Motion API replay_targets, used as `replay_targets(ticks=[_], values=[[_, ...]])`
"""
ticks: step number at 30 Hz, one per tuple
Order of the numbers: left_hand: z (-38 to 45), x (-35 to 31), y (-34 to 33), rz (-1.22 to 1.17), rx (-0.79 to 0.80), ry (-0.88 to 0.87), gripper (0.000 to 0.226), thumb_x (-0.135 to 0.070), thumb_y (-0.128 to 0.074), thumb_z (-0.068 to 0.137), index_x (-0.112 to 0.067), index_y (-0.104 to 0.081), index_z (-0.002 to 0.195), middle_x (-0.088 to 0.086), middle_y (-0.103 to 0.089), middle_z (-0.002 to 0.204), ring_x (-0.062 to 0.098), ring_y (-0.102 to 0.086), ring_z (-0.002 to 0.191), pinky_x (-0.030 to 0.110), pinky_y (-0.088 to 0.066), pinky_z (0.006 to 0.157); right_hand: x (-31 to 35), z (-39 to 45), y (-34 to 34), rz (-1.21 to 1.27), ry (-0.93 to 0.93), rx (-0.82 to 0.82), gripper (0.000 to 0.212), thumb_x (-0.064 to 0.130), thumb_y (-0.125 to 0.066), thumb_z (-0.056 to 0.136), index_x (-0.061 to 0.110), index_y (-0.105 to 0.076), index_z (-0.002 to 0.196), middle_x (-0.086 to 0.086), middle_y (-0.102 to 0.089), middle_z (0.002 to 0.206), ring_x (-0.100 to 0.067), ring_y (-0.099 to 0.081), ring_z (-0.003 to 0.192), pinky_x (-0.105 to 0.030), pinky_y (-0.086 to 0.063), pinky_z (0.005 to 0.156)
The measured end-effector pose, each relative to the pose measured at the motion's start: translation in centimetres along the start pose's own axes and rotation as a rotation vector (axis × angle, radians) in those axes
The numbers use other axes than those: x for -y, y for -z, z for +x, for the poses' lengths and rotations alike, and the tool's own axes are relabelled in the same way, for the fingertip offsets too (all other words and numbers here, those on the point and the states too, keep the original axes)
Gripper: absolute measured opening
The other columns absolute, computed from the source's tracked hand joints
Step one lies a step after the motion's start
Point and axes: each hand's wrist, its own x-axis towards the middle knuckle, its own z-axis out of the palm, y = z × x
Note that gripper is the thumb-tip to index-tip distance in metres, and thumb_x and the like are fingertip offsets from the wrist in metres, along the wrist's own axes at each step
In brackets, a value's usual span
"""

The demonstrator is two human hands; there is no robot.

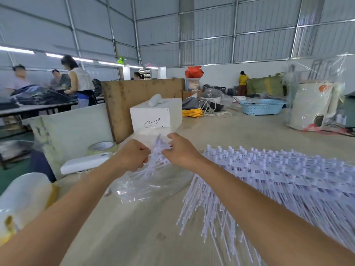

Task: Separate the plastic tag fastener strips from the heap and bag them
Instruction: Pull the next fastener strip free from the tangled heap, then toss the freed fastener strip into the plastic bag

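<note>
Heap point(278, 181) runs past the right edge.

Two bare forearms and hands point(134, 155), no sleeves.

White fastener strips point(278, 181) lie heaped on the counter's right side. A small bunch point(156, 162) stands tilted in a crumpled clear bag point(146, 186).

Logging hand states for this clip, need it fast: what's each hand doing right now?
Left hand: fist closed around a bundle of fastener strips over the clear bag.
Right hand: fingers curled, pinching the same bundle's upper end.
</note>
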Motion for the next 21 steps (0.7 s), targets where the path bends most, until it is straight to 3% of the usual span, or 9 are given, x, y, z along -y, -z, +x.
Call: replay_targets(ticks=[3,5,8,9,11,13,15,18,21], values=[[1.7,0.7,-0.8,0.016,-0.034,0.034,0.044,0.001,-0.042,0.091,-0.012,-0.038,0.049,0.007,-0.047,0.055,0.015,-0.035,0.041,0.015,-0.025,0.039,-0.6,0.3,-0.9,-0.227,0.039,0.079,0.044,0.018,-0.052,0.094,0.001,-0.042,0.133,-0.016,-0.051,0.132,-0.029,-0.050,0.118,-0.027,-0.040,0.087],[3.1,1.1,-1.5,0.048,-0.065,0.046,0.039,0.000,-0.043,0.091,-0.014,-0.043,0.055,0.005,-0.050,0.060,0.014,-0.045,0.048,0.017,-0.037,0.041,-1.1,0.3,-1.2,-0.341,0.026,0.142,0.035,0.016,-0.052,0.093,-0.002,-0.048,0.123,-0.017,-0.055,0.122,-0.031,-0.053,0.112,-0.032,-0.043,0.085],[4.6,1.5,-2.5,0.133,-0.098,0.058,0.033,0.000,-0.045,0.091,-0.013,-0.042,0.062,0.012,-0.054,0.079,0.026,-0.058,0.077,0.027,-0.050,0.066,-1.8,0.2,-1.4,-0.482,0.000,0.226,0.010,0.007,-0.049,0.091,0.001,-0.052,0.083,-0.020,-0.058,0.107,-0.034,-0.056,0.103,-0.030,-0.041,0.070],[5.1,1.8,-3.0,0.204,-0.101,0.052,0.034,0.001,-0.046,0.091,-0.012,-0.039,0.060,0.017,-0.055,0.085,0.029,-0.060,0.088,0.029,-0.049,0.070,-2.0,0.0,-1.5,-0.515,-0.001,0.243,0.016,0.005,-0.048,0.091,0.004,-0.048,0.075,-0.021,-0.058,0.107,-0.034,-0.057,0.101,-0.028,-0.038,0.068],[5.1,1.9,-3.8,0.372,-0.072,0.046,0.031,-0.001,-0.046,0.092,-0.010,-0.039,0.063,0.025,-0.057,0.106,0.033,-0.056,0.110,0.030,-0.045,0.081,-2.1,-0.4,-1.6,-0.560,0.016,0.290,0.011,0.005,-0.049,0.091,0.001,-0.055,0.082,-0.020,-0.059,0.106,-0.033,-0.057,0.099,-0.024,-0.036,0.068],[4.7,1.6,-4.3,0.556,-0.027,0.064,0.010,-0.007,-0.042,0.094,-0.005,-0.052,0.094,0.019,-0.051,0.126,0.030,-0.045,0.123,0.030,-0.037,0.096,-2.2,-0.7,-1.7,-0.571,0.045,0.305,0.012,0.006,-0.050,0.091,-0.002,-0.060,0.090,-0.017,-0.060,0.097,-0.032,-0.057,0.095,-0.023,-0.040,0.066],[4.7,0.9,-4.7,0.714,-0.028,0.060,0.026,-0.009,-0.043,0.092,-0.003,-0.049,0.116,0.018,-0.046,0.130,0.029,-0.039,0.124,0.031,-0.033,0.101,-1.9,-1.0,-1.2,-0.520,0.076,0.255,0.017,0.006,-0.051,0.091,-0.004,-0.064,0.095,-0.018,-0.063,0.100,-0.033,-0.057,0.098,-0.030,-0.049,0.076],[3.7,-1.8,-4.8,0.598,-0.247,-0.126,0.029,-0.003,-0.047,0.088,0.001,-0.053,0.116,0.022,-0.047,0.125,0.034,-0.042,0.119,0.040,-0.039,0.098,-1.0,-1.7,1.2,-0.404,0.168,0.078,0.025,0.009,-0.051,0.091,-0.006,-0.067,0.103,-0.022,-0.066,0.104,-0.034,-0.060,0.097,-0.035,-0.049,0.084],[1.0,-5.7,-5.6,0.335,-0.485,-0.505,0.035,0.004,-0.052,0.085,0.000,-0.058,0.119,0.023,-0.050,0.124,0.037,-0.046,0.116,0.041,-0.039,0.095,-1.5,-3.3,6.1,-0.368,0.231,-0.126,0.022,0.010,-0.053,0.090,0.005,-0.072,0.097,-0.012,-0.071,0.098,-0.026,-0.062,0.090,-0.032,-0.049,0.080]])
